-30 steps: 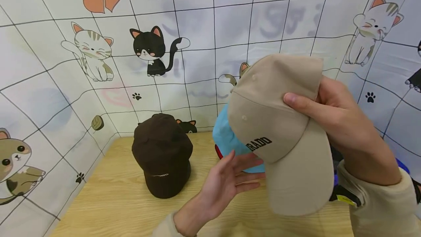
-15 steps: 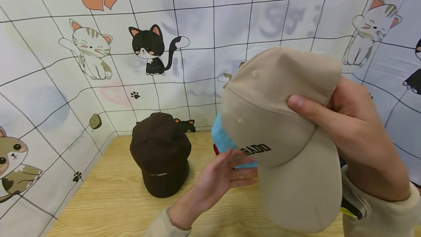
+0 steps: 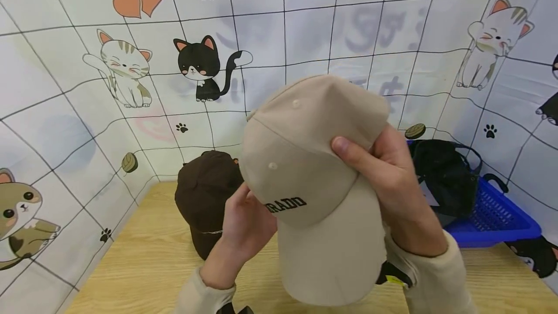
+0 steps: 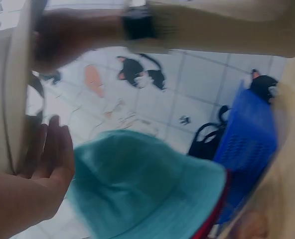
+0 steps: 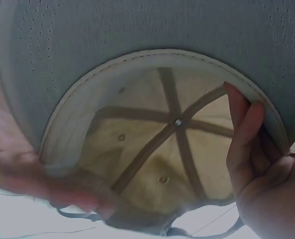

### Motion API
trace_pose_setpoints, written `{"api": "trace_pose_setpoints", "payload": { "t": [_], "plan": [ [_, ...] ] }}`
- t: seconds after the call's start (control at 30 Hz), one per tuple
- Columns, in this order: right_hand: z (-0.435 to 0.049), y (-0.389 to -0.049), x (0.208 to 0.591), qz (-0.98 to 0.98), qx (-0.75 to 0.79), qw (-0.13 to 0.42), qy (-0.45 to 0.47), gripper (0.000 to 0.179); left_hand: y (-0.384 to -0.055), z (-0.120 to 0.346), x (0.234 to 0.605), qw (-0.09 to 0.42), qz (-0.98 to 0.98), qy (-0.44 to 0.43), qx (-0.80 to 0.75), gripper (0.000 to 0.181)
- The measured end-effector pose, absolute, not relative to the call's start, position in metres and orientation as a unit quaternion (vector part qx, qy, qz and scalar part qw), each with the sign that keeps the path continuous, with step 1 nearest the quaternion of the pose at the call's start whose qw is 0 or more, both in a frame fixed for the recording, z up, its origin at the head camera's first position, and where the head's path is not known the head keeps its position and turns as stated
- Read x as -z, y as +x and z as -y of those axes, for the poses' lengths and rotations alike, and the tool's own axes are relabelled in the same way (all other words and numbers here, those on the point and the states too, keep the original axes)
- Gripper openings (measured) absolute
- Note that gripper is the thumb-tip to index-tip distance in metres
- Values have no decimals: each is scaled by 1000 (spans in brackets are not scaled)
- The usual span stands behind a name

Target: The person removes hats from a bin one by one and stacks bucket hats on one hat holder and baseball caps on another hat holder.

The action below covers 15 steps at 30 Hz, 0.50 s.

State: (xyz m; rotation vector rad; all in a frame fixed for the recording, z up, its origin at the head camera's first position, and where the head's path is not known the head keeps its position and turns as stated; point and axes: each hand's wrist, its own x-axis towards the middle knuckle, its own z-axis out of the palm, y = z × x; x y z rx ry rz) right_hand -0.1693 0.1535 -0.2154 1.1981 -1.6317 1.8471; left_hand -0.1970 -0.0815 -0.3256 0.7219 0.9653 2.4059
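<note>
In the head view a beige baseball cap is held up, brim downward, dark lettering on its front. My right hand grips its edge, thumb on the outside; the right wrist view shows those fingers inside the crown. My left hand is at the cap's left side, its fingers hidden behind it. In the left wrist view the left fingers look extended beside the cap. A dark brown cap stands on the table behind the left hand. The light blue bucket hat with a red edge shows in the left wrist view.
On the right stands a blue plastic basket with a black fabric item with a strap in it. A wooden table lies beneath, and a cat-printed cloth hangs behind and at the sides.
The beige cap and my right hand have moved left, uncovering the basket and covering the bucket hat. My left hand has shifted left and now meets the cap's left side.
</note>
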Motion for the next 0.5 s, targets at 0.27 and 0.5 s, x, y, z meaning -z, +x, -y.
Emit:
{"api": "trace_pose_setpoints", "payload": {
  "t": [0.27, 0.5],
  "plan": [
    [-123, -186, 251, 557, -709, 164, 400, 35, -211, 122, 309, 155, -278, 232, -919, 37],
    [-100, -192, 264, 543, -756, 108, 349, 38, -217, 147, 309, 113, -224, 267, -930, 46]
  ]
}}
